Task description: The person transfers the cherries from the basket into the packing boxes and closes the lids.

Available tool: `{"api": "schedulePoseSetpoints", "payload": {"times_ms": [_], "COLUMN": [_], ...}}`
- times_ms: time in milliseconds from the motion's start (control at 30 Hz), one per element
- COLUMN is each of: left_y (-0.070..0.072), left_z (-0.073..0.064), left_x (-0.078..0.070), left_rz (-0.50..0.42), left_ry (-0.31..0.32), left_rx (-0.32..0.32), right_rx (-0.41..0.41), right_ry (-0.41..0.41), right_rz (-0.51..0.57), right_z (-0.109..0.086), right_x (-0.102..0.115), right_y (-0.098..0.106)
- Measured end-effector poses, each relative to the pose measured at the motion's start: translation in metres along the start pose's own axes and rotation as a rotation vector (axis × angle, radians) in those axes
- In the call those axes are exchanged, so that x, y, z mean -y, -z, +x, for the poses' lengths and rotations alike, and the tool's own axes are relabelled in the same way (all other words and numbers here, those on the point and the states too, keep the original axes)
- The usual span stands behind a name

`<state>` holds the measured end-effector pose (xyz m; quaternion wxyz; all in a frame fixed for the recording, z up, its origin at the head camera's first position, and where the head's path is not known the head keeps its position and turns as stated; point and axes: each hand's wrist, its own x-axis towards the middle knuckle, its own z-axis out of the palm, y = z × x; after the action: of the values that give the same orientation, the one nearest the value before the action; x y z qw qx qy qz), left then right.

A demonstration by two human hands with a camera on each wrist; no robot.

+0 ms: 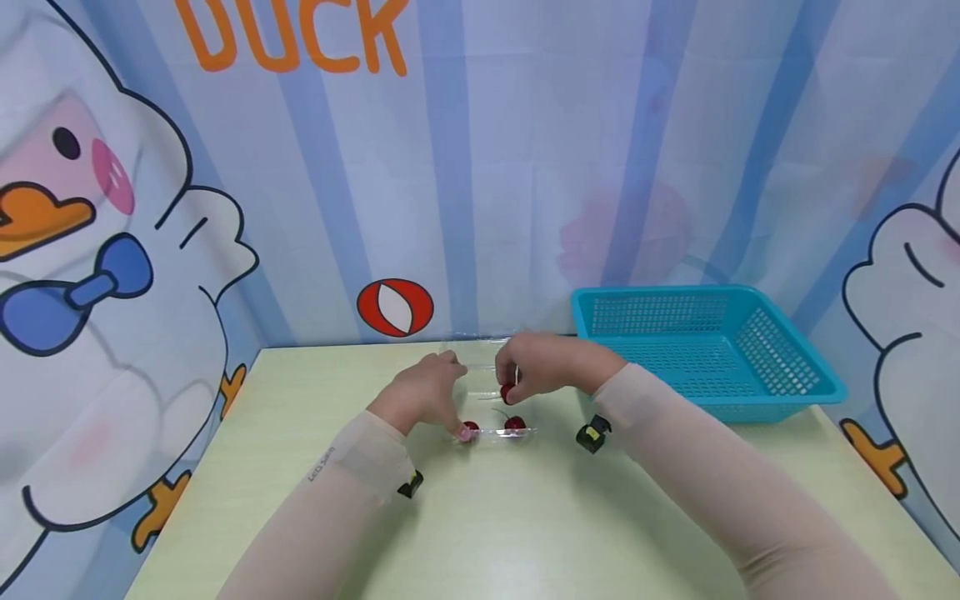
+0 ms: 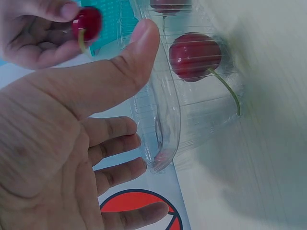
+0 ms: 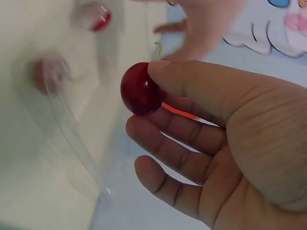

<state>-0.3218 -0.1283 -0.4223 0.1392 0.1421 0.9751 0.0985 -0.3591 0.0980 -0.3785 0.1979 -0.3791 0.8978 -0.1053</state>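
Observation:
A clear plastic box (image 1: 487, 432) lies on the table between both hands, with one cherry (image 1: 515, 423) near its front right corner and another cherry (image 1: 471, 427) at the front left. My right hand (image 1: 543, 364) is over the box and pinches a dark red cherry (image 3: 139, 88) between thumb and fingertips, its green stem showing. At the box's left side is my left hand (image 1: 426, 392), thumb by the rim. The left wrist view shows its fingers (image 2: 120, 177) spread and fairly straight beside the clear wall.
A turquoise plastic basket (image 1: 705, 292) stands at the table's back right, just behind my right forearm. The pale table (image 1: 495, 533) ends at a curtain (image 1: 510, 167) printed with ducks and blue stripes.

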Motion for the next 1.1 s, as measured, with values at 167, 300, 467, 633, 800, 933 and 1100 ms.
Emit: {"api": "schedulePoseSetpoints", "payload": {"times_ms": [167,300,467,633,800,933,1100], "left_y": [0.0,0.001,0.001,0.001,0.002,0.002,0.002], "left_z": [0.0,-0.001,-0.001,-0.001,-0.003,-0.003,-0.002], "left_x": [-0.001,-0.001,-0.003,-0.003,-0.002,-0.002,-0.002], "left_rz": [0.009,0.014,0.015,0.021,0.02,0.015,0.005], "left_ry": [-0.005,-0.007,-0.017,-0.014,-0.006,-0.003,0.003], "left_rx": [0.0,-0.001,-0.004,-0.003,0.0,-0.001,-0.004], "right_rx": [0.035,0.037,0.049,0.047,0.064,0.078,0.088], "right_ry": [-0.017,-0.006,-0.003,0.002,-0.01,-0.029,-0.027], "right_rz": [0.022,0.029,0.05,0.064,0.085,0.086,0.068], "right_z": [0.014,0.022,0.029,0.033,0.035,0.036,0.035], "right_x": [0.009,0.009,0.004,0.001,0.004,0.007,0.007], "right_y": [-0.021,-0.033,-0.042,-0.046,-0.048,-0.047,-0.044]}}
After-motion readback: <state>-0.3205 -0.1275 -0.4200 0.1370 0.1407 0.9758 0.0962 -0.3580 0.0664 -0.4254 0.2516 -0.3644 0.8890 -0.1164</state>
